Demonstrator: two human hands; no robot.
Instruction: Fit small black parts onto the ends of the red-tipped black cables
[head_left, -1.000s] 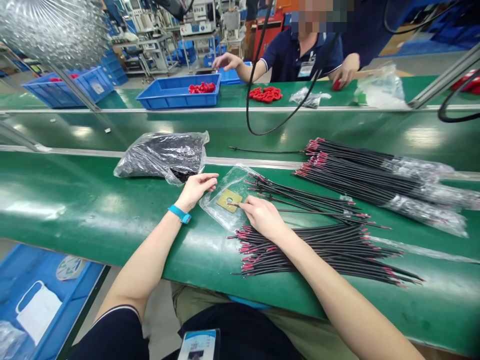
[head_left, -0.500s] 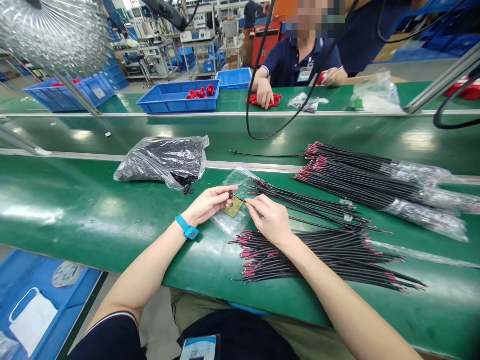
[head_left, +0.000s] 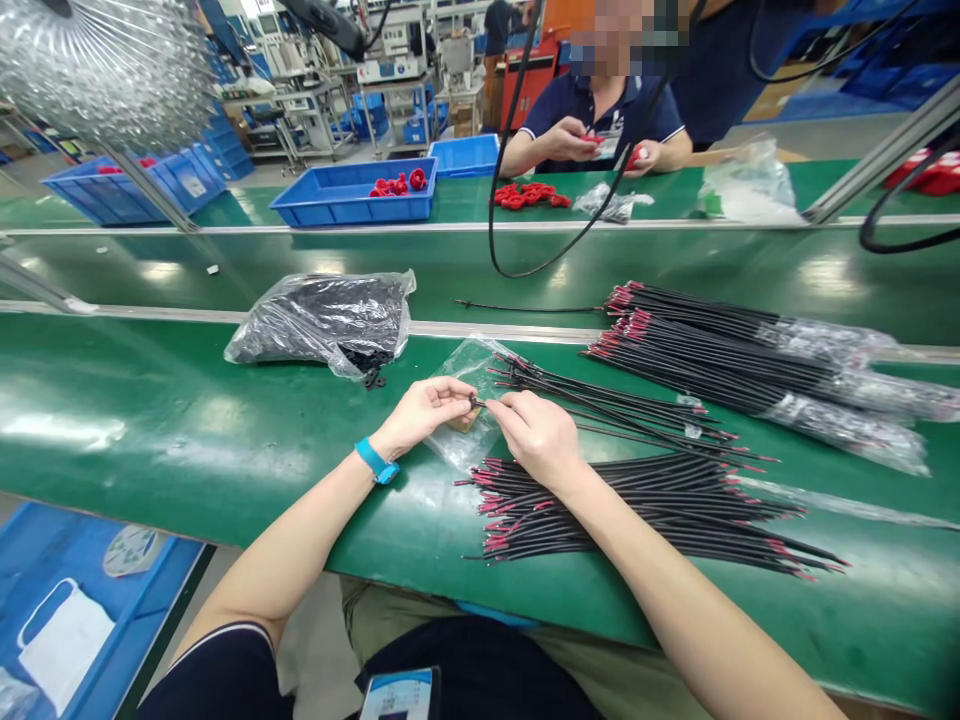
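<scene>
Over the middle of the bench, my left hand (head_left: 427, 412) pinches a small black part (head_left: 473, 401) between thumb and fingers. My right hand (head_left: 536, 430) is closed on a thin black cable (head_left: 484, 404), whose end meets the black part. How far the cable sits in the part is too small to see. Under my hands lie a yellowish plate (head_left: 462, 421), partly covered, and a clear plastic bag (head_left: 448, 452). Black cables with red ends (head_left: 645, 500) spread beneath my right forearm, and a looser group (head_left: 622, 405) lies just beyond that hand.
A clear bag of black parts (head_left: 315, 320) lies at the back left, some spilling from its mouth. Wrapped cable bundles (head_left: 720, 360) lie at the back right. Across the bench, a co-worker (head_left: 600, 120) handles red parts beside a blue bin (head_left: 352, 195). A black cable loop (head_left: 491, 200) hangs ahead.
My hands have drawn closer together, bringing the black part and the cable end together and covering more of the plate. The co-worker has lifted a hand from the red pile.
</scene>
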